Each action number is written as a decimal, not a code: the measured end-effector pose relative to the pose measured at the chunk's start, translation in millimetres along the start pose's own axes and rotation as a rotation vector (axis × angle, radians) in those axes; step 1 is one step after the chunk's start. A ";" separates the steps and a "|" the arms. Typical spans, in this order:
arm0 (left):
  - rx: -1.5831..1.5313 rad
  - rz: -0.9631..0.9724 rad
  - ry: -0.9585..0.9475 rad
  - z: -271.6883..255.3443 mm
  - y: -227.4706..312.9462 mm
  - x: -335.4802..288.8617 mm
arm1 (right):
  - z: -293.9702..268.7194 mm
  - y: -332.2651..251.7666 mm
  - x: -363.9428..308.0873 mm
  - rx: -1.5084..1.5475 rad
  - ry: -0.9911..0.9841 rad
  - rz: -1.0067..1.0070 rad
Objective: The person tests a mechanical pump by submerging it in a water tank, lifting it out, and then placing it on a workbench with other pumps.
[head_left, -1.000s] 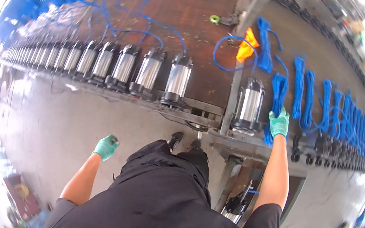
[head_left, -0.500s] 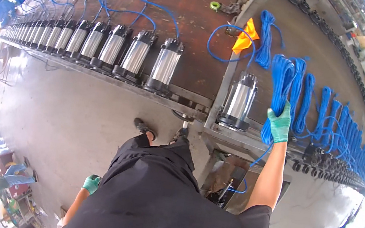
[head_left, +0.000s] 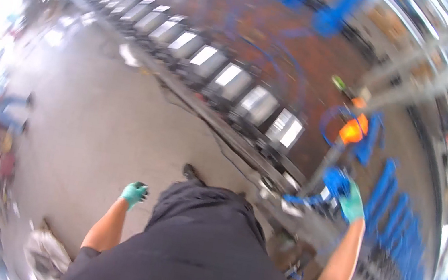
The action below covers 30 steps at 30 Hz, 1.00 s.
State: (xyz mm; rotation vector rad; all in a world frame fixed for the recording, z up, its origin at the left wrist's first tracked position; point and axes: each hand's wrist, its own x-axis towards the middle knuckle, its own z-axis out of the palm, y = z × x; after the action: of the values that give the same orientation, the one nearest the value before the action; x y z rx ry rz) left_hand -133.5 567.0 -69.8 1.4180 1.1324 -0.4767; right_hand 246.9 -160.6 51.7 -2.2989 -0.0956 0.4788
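The whole picture is smeared by motion. My right hand [head_left: 352, 201], in a green glove, is closed round a coil of blue cable [head_left: 336, 182] and holds it above the bench's front edge. Blue cable also shows just below and left of the coil, by a blurred silver-and-black shape. My left hand [head_left: 135, 194], gloved in green with dark fingertips, hangs over the floor on my left. Its fingers are loosely bent and somewhat apart, with no object visible in them.
Silver cylindrical pumps [head_left: 258, 106] with black ends stand in a row along the bench edge [head_left: 205, 111]. An orange cloth [head_left: 354, 129] lies beyond my right hand. More blue cable coils [head_left: 393, 211] line the right side. A person [head_left: 0, 105] is far left.
My view has swung, so the benches now slant down to the right. My right hand has brought the cable coil left toward the bench corner. My left hand has come up and forward.
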 end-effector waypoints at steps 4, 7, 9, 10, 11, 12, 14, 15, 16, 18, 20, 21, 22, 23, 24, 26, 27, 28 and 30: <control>0.044 -0.023 0.008 -21.0 -13.4 5.6 | 12.6 -65.4 0.6 -0.353 0.072 -0.007; -0.015 -0.058 0.053 -44.5 -33.6 3.0 | 25.0 -71.8 15.2 -0.497 0.188 -0.030; 0.027 -0.108 0.085 -65.3 -52.5 1.3 | 48.0 -117.4 26.3 -0.399 0.281 -0.006; -0.007 -0.123 0.090 -75.3 -61.6 4.2 | 53.5 -134.6 27.2 -0.368 0.327 -0.070; -0.032 -0.136 0.095 -85.1 -67.5 5.7 | 57.0 -127.7 39.4 -0.218 0.351 -0.124; -0.086 -0.173 0.122 -93.1 -71.8 4.1 | 70.0 -147.2 47.4 -0.162 0.381 -0.136; -0.058 -0.205 0.126 -111.9 -99.3 14.5 | 107.1 -193.2 64.0 -0.090 0.409 -0.177; -0.047 -0.223 0.139 -119.7 -99.6 12.1 | 127.1 -214.3 72.0 -0.064 0.416 -0.223; -0.038 -0.232 0.138 -128.1 -103.4 12.0 | 148.6 -238.0 80.7 -0.036 0.416 -0.273; 0.072 -0.227 0.132 -145.9 -94.5 14.9 | 187.9 -297.2 88.1 -0.050 0.335 -0.310; 0.141 -0.217 0.136 -164.7 -78.5 21.9 | 218.8 -327.6 110.9 -0.059 0.260 -0.352; 0.127 -0.216 0.154 -174.9 -62.5 24.1 | 236.8 -355.9 115.0 0.038 0.236 -0.393; 0.138 -0.192 0.167 -186.6 -43.4 24.9 | 252.1 -379.8 123.7 -0.007 0.206 -0.461; 0.151 -0.170 0.179 -199.2 -26.7 29.1 | 268.0 -405.1 132.3 -0.051 0.178 -0.526; 0.210 -0.128 0.199 -213.7 -17.8 39.4 | 288.0 -443.7 134.7 -0.046 0.165 -0.500; 0.188 -0.057 0.249 -244.0 22.2 59.1 | 321.3 -479.0 161.7 0.002 0.103 -0.555; 0.162 0.009 0.291 -260.5 45.9 69.1 | 338.9 -500.3 176.8 0.016 0.069 -0.587; 0.156 0.046 0.333 -276.3 76.4 73.3 | 354.4 -525.7 185.3 -0.050 0.063 -0.650; 0.176 0.128 0.394 -313.7 129.5 86.9 | 391.4 -551.5 218.6 0.000 0.035 -0.705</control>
State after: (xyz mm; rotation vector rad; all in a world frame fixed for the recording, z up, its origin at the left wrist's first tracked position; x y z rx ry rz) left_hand -89.1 908.6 -6.0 1.7788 1.3241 -0.2128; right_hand 347.8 538.8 128.0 -2.0917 -0.8499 0.0690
